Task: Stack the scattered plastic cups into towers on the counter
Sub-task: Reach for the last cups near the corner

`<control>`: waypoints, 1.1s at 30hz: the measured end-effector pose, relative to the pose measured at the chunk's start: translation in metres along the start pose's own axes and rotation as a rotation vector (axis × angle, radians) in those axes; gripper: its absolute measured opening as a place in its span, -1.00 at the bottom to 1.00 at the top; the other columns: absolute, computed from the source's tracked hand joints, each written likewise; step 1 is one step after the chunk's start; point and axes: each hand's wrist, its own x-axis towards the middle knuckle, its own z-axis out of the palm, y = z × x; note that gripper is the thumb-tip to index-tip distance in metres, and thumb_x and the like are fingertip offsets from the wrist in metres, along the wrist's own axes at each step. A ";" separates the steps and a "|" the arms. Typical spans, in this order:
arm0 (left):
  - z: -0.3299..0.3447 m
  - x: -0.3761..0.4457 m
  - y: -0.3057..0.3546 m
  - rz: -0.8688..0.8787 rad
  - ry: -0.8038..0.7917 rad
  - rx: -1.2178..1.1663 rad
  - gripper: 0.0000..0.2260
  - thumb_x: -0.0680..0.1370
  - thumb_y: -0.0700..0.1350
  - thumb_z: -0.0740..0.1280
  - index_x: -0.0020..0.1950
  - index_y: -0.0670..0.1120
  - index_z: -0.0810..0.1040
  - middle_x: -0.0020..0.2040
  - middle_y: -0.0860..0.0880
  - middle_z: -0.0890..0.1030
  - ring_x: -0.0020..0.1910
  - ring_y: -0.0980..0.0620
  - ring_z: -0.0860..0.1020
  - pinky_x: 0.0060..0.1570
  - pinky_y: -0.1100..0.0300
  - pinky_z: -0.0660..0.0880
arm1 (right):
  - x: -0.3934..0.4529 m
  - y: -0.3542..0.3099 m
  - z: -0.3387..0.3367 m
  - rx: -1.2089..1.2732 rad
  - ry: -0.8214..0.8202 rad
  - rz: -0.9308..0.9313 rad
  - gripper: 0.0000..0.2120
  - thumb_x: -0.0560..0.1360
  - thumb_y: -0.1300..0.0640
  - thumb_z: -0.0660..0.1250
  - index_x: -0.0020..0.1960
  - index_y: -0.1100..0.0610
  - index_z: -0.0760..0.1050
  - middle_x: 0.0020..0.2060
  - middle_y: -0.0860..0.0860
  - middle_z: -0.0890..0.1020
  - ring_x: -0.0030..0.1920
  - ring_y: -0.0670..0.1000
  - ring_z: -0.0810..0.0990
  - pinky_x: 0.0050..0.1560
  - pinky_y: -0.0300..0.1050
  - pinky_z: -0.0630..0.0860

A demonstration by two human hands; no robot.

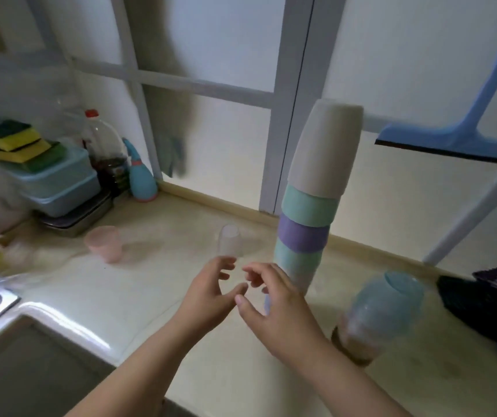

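Note:
A tall tower of upturned cups (316, 200) stands on the beige counter (139, 284), white on top, then mint, purple and mint bands. A shorter stack (382, 311) with a blue cup on top and a brown one at its base stands to the tower's right. A clear cup (230, 239) sits upside down behind my hands. A pink cup (104, 242) stands upright further left. My left hand (211, 296) and my right hand (274, 305) hover close together in front of the tower's base, fingers spread, holding nothing.
A sink (30, 362) lies at the front left. Blue boxes with sponges (48, 179), a bottle (105, 152) and a blue sprayer (140, 176) crowd the back left. A blue squeegee (451, 136) hangs at the right above a dark cloth (487, 299).

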 end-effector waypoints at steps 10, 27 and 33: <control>-0.066 0.045 -0.077 0.075 -0.049 0.635 -0.67 0.48 0.00 0.27 0.21 -0.05 0.42 0.16 -0.04 0.54 0.11 -0.07 0.52 -0.03 0.11 0.48 | 0.062 0.033 0.085 -0.124 -0.198 0.236 -0.58 0.44 0.09 0.30 0.27 0.10 0.35 0.18 0.05 0.47 0.19 0.01 0.44 0.22 -0.17 0.37; -0.185 0.157 -0.185 0.280 -0.229 0.844 -0.66 0.21 -0.01 0.53 -0.07 -0.03 0.57 -0.20 0.02 0.64 -0.27 -0.02 0.63 -0.43 0.16 0.57 | 0.223 0.118 0.167 -0.540 -0.266 0.760 -0.35 0.46 0.08 0.30 0.44 0.07 0.05 0.35 0.23 0.20 0.21 0.27 0.41 0.18 0.01 0.45; -0.212 0.159 -0.211 0.165 -0.089 0.896 -0.49 0.20 0.01 0.52 0.08 -0.08 0.49 0.03 -0.13 0.62 -0.06 -0.21 0.60 -0.13 0.00 0.56 | 0.224 0.106 0.178 -0.544 -0.238 0.621 -0.45 0.43 0.16 0.31 0.35 0.12 0.18 0.19 0.24 0.32 0.08 0.27 0.48 0.04 -0.02 0.46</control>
